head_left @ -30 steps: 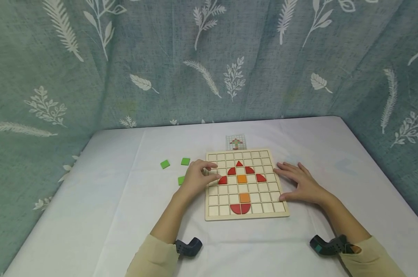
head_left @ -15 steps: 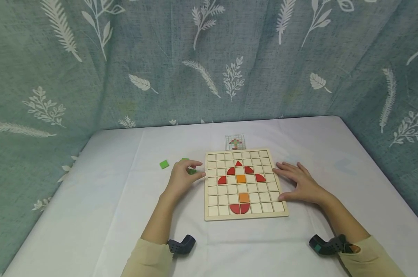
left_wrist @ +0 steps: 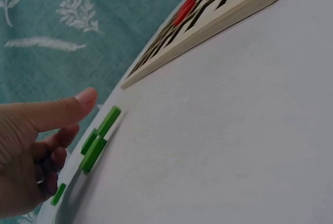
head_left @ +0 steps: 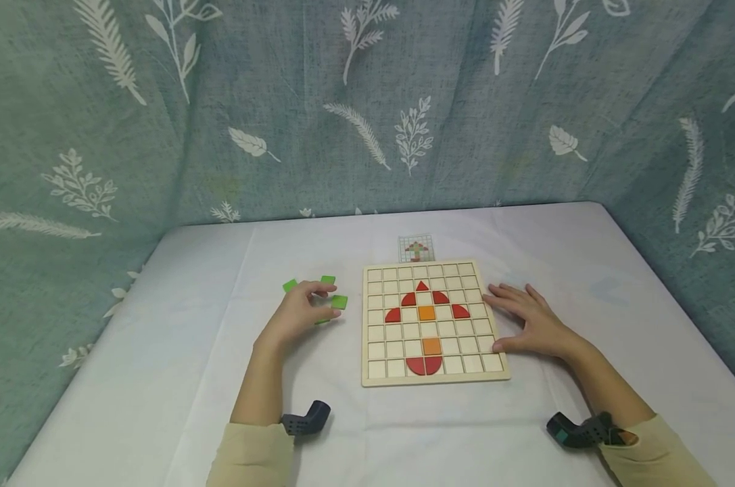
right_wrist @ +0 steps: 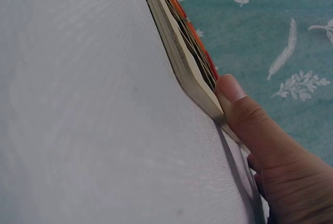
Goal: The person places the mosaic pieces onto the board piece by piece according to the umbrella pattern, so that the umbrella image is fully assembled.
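Observation:
My left hand [head_left: 299, 310] hovers among several green square tiles left of the board, thumb and fingertips apart with nothing between them. One green tile [head_left: 339, 302] lies just beyond the fingertips; other tiles are partly hidden under the hand. In the left wrist view, the thumb is held above a cluster of green tiles [left_wrist: 94, 155]. My right hand [head_left: 533, 323] rests at the right edge of the wooden grid board [head_left: 376, 333], fingers spread. Its thumb [right_wrist: 231, 90] touches the board's rim in the right wrist view.
Red quarter-circle pieces [head_left: 393, 316], a red triangle [head_left: 422, 286] and orange squares [head_left: 427, 313] sit in the grid. A small pattern card [head_left: 416, 248] lies behind the board. The white-covered table [head_left: 160, 379] ends at a leaf-patterned curtain [head_left: 294, 169].
My left hand has moved left from over the board's left side to the green tiles, uncovering the red quarter-circle there. My right hand has stayed at the board's right edge.

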{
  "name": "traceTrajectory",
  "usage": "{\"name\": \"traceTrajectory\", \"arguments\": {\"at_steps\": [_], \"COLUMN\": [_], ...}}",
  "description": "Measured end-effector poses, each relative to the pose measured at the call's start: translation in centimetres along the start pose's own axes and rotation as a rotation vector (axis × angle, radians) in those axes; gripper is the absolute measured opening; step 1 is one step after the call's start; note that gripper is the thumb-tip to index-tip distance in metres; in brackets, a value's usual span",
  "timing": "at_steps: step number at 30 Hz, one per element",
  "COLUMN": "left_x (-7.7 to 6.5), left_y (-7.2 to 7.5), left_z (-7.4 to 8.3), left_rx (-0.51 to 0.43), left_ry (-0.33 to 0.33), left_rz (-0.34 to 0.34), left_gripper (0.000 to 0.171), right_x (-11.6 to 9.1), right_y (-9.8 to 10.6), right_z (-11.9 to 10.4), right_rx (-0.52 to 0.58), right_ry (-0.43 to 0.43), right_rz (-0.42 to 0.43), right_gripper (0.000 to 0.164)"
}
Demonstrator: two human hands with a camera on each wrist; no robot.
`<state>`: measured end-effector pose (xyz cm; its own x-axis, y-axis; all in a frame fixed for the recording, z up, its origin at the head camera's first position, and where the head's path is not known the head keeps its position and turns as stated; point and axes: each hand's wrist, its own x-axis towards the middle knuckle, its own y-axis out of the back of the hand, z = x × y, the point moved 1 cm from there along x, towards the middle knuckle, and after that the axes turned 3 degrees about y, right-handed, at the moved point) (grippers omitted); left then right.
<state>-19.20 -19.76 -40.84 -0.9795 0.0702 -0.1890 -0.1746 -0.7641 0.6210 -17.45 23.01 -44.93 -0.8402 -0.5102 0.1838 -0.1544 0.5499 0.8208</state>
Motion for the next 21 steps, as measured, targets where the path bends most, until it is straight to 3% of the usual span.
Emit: {"name": "traceTrajectory", "arguments": {"at_steps": [6,15,21], "left_x": [-0.2,-0.4,-0.4], "left_y": [0.7,1.1,1.2], "left_z": [-0.9,-1.3,-1.5], "left_rx": [0.007,0.062,0.120], "left_ry": [0.018,0.075,0.028], "left_rz": [-0.079,-0.083,-0.108], "left_gripper": [0.049,0.035,0.030], "right_x": [0.0,0.0,0.0], "right_y": [0.0,0.1,0.1], "right_z": [0.0,0.2,0.2], "right_rx": [0.001,0.009,0.010], "right_ry": [-0.001,0.015,0.019], "right_rz": [0.000,0.000,0.001], "right_gripper": [0.087,0.089,0.089]}}
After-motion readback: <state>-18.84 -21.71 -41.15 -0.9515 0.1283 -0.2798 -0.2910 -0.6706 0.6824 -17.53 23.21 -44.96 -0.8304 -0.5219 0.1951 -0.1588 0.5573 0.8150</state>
